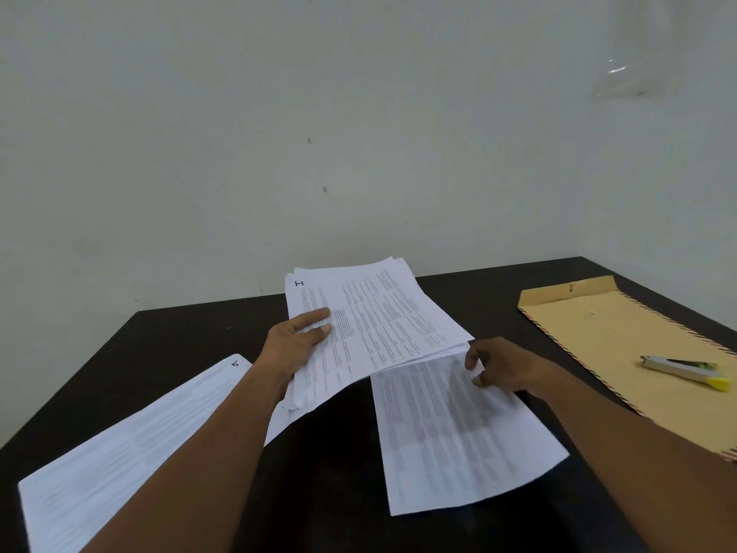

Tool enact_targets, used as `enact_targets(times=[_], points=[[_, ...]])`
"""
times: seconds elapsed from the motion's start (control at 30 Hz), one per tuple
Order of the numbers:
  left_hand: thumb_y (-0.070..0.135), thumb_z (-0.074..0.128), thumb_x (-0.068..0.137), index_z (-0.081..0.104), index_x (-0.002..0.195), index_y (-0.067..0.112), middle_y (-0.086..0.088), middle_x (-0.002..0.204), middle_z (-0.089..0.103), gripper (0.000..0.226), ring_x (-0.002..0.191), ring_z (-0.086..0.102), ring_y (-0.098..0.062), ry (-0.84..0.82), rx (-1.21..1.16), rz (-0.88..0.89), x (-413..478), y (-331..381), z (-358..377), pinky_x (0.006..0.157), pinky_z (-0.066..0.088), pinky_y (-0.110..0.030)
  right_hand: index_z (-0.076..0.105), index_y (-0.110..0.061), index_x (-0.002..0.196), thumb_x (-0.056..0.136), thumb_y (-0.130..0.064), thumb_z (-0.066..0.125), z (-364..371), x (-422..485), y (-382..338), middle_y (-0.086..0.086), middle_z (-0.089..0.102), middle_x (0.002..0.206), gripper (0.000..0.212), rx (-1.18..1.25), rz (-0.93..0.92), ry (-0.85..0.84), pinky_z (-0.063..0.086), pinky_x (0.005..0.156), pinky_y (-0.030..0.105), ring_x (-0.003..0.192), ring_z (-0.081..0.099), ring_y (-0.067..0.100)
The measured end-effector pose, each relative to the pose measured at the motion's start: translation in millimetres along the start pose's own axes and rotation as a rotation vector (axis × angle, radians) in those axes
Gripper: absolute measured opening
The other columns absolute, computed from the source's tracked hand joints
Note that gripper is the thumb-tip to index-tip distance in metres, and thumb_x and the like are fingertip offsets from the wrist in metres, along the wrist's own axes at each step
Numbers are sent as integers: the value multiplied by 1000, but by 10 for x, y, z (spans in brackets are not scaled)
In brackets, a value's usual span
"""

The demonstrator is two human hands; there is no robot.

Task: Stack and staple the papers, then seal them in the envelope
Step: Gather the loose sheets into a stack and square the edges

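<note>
Left hand (301, 341) grips raised paper stack (371, 325) mid-worktop; right hand (498, 367) pinches loose sheet (458, 437). Envelope (622, 337) at right edge. Risk: uneven stack sliding apart under one-sided grip

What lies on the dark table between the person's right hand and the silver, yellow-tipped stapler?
In the head view, between right hand and stapler: bare dark table, then brown paper envelope, under the stapler.
</note>
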State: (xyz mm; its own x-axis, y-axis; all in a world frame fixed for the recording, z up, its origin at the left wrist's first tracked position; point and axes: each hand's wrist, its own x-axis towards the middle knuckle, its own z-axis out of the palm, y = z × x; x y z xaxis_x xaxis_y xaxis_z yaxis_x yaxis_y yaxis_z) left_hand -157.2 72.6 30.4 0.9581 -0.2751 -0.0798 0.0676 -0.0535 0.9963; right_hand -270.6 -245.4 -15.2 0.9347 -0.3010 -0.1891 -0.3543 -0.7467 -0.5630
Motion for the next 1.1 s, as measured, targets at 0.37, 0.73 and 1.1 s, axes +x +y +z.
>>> enact_targets(times=[0.37, 0.73, 1.1], points=[[11, 74, 88, 76, 108, 23, 0, 135, 56, 23, 104, 63, -23, -35, -54, -32, 109, -167, 309, 75, 56, -33, 67, -19, 94, 93, 2, 62, -244, -45, -523, 17, 71, 109, 22, 779, -139, 212, 53, 96, 57, 106, 67, 40], [6, 76, 85, 76, 106, 18, 1, 123, 61, 24, 94, 68, -20, -29, 12, -13, 82, -80, 115, 63, 59, -26, 71, -17, 97, 96, -27, 60, -200, 23, -940, 9, 74, 105, 15, 806, -168, 134, 54, 81, 39, 91, 69, 24], [8, 75, 86, 77, 104, 24, 1, 132, 57, 24, 120, 56, -26, 197, 216, 35, -456, -53, -1392, 109, 45, -48, 42, -34, 121, 96, -5, 58, 710, -69, -2192, 2, 62, 117, 42, 667, -344, 64, 60, 82, 43, 101, 65, 21]])
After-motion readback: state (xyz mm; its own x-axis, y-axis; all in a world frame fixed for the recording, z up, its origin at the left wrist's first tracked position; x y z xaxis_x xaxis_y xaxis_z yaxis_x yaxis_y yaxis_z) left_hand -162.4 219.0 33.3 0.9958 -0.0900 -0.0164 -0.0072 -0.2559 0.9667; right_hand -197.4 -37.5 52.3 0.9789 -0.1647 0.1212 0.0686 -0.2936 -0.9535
